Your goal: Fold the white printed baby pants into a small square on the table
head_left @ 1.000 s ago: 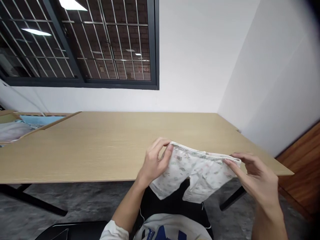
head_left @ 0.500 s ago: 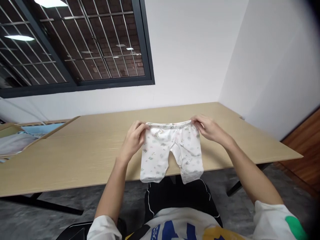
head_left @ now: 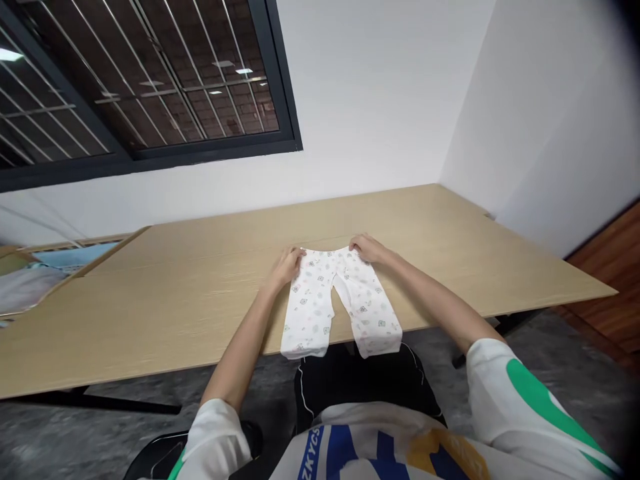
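A small pair of white printed pants [head_left: 311, 303] is spread on the table, waistband toward the wall and leg ends hanging just past the near edge. My left hand [head_left: 289, 265] pinches the left corner of the waistband. At the opposite corner, my right hand [head_left: 367, 248] has its fingers closed on the fabric. Between the two legs a patch of tabletop shows. The fingertips under the cloth are hidden.
The light wooden table [head_left: 175, 287] runs along a white wall below a barred window [head_left: 165, 73]. At the far left is a wooden-edged bin [head_left: 117, 250] with folded cloth [head_left: 35, 287] in it. A black chair [head_left: 160, 453] stands near my left side.
Both hands have moved closer together, the right one leftward, and the waistband has narrowed between them. The pants now lie flatter on the table. The view has tilted down slightly.
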